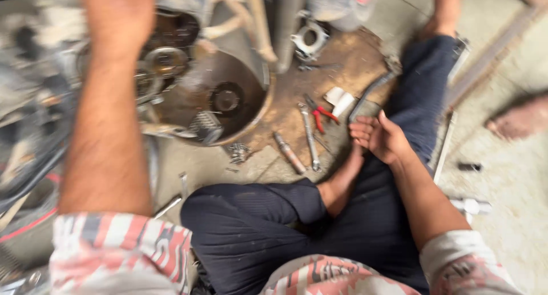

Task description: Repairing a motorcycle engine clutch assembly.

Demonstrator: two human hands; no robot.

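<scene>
Hands apart: left (117,18) raised, right (381,137) lowered, fingers curled.

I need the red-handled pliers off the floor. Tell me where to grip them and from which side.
Grip the two red handles of the pliers together, coming from the right, where the right hand hovers open. The handles splay toward that side; the dark jaws point up-left, close beside the wrench.
</scene>
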